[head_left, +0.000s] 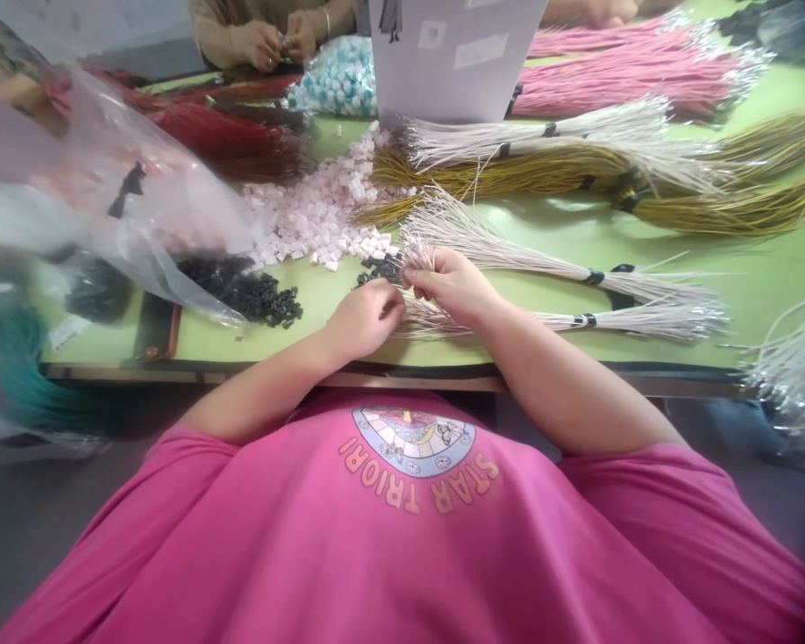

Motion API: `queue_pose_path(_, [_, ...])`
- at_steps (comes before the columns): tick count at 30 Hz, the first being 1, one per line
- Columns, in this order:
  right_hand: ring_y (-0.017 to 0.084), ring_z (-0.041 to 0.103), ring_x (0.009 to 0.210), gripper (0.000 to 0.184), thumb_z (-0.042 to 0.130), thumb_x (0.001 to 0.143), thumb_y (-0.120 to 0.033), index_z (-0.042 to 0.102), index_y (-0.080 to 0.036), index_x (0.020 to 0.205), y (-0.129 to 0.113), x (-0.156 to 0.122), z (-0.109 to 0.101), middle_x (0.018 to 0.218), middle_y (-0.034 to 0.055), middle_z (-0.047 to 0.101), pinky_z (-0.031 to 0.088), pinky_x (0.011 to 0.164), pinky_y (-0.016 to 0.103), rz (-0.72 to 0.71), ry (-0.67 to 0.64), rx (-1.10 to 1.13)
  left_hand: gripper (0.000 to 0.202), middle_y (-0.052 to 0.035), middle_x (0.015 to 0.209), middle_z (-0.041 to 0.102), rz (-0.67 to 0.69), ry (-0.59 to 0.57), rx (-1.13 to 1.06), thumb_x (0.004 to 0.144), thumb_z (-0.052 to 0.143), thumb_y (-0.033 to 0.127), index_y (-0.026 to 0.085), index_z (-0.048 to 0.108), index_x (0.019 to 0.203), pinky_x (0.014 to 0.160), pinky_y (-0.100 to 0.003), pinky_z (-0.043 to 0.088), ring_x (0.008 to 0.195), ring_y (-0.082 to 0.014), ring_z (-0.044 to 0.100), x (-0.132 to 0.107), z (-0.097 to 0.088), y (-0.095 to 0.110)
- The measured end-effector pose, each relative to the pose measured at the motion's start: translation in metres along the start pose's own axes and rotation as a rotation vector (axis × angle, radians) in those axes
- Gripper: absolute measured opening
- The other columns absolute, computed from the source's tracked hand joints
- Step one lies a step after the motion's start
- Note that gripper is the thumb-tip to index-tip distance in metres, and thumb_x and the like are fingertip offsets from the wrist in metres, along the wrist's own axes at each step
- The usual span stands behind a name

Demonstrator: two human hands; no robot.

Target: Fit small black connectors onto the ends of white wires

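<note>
My left hand point(366, 317) is curled closed near the front edge of the green table point(563, 241), beside a small heap of black connectors point(379, 268); what it pinches is too small to name. My right hand point(451, 284) is closed on the ends of a white wire bundle point(563, 268) that stretches off to the right, tied with black bands. A second white bundle point(617, 320) lies just in front of it. The two hands almost touch.
A pile of pale pink connectors point(322, 219) and a larger black connector heap point(245, 291) lie left of my hands, beside a clear plastic bag point(127, 192). Yellow point(711, 201), white, pink point(617, 76) and red point(221, 134) wire bundles cover the far table. Another person's hands point(278, 40) work opposite.
</note>
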State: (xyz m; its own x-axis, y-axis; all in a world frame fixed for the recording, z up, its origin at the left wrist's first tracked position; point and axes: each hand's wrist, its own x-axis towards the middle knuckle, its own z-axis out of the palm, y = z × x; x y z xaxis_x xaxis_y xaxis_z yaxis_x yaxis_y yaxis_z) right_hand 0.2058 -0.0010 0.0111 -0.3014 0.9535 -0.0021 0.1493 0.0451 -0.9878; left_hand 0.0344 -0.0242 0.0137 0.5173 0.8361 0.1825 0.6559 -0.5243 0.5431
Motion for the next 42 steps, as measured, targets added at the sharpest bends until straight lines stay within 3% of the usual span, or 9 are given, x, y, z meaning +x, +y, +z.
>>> queue_pose_path(4, [0.009,0.042,0.058,0.019,0.061,0.068,-0.032,0.057,-0.013,0.067,-0.003,-0.004,0.002,0.060,-0.0029,0.050,0.031,0.057,0.024,-0.045,-0.039,-0.194,0.013,-0.0025,0.076,0.059,-0.060,0.046,-0.053,0.083,0.054,0.022,0.015,0.062,0.077,0.069,-0.026,0.044,0.071,-0.0139,0.056,-0.007,-0.007,-0.007])
queue_pose_path(11, [0.009,0.041,0.056,0.012,0.054,0.063,-0.024,0.059,-0.013,0.060,0.003,-0.005,0.007,0.053,-0.0030,0.046,0.026,0.053,0.023,-0.076,-0.164,-0.539,0.018,-0.0052,0.086,0.065,-0.084,0.106,-0.173,0.084,0.058,0.029,0.017,0.069,0.091,0.072,-0.028,0.046,0.079,-0.0161,0.060,-0.012,0.001,-0.014])
queue_pose_path(14, [0.010,0.041,0.057,0.017,0.054,0.068,-0.028,0.059,-0.014,0.060,0.005,-0.005,0.004,0.055,-0.0021,0.048,0.026,0.054,0.024,-0.072,-0.146,-0.525,0.017,-0.0048,0.089,0.067,-0.112,0.084,-0.247,0.080,0.062,0.027,0.018,0.070,0.091,0.075,-0.029,0.048,0.082,-0.0170,0.061,-0.014,0.000,-0.018])
queue_pose_path(18, [0.010,0.041,0.057,0.021,0.054,0.070,-0.034,0.057,-0.015,0.062,0.002,-0.005,0.000,0.057,-0.0026,0.047,0.027,0.055,0.023,-0.053,-0.157,-0.473,0.023,-0.0015,0.071,0.065,-0.304,0.012,-0.539,0.078,0.060,0.027,0.016,0.069,0.097,0.066,-0.029,0.051,0.063,-0.0133,0.060,-0.016,-0.002,-0.024])
queue_pose_path(23, [0.008,0.036,0.054,0.020,0.053,0.071,-0.032,0.051,-0.016,0.059,-0.007,-0.006,-0.001,0.054,-0.0039,0.041,0.025,0.053,0.024,0.011,-0.187,-0.443,0.028,0.0001,0.067,0.066,-0.478,0.080,-0.783,0.068,0.065,0.018,0.015,0.067,0.096,0.065,-0.030,0.053,0.059,-0.0117,0.060,-0.014,0.000,-0.024])
queue_pose_path(29, [0.008,0.034,0.054,0.020,0.052,0.069,-0.028,0.044,-0.017,0.055,-0.012,-0.008,0.001,0.054,-0.0040,0.038,0.024,0.054,0.025,0.033,-0.187,-0.377,0.021,0.0010,0.070,0.064,-0.490,0.139,-0.843,0.060,0.071,0.019,0.015,0.064,0.079,0.064,-0.028,0.053,0.060,-0.0107,0.060,-0.011,0.003,-0.025])
queue_pose_path(42, [0.008,0.033,0.053,0.019,0.052,0.068,-0.027,0.044,-0.017,0.055,-0.011,-0.009,0.001,0.053,-0.0042,0.036,0.023,0.053,0.025,0.052,-0.171,-0.358,0.021,-0.0012,0.078,0.067,-0.422,0.148,-0.723,0.062,0.073,0.023,0.016,0.067,0.081,0.069,-0.027,0.051,0.069,-0.0124,0.061,-0.014,0.004,-0.027])
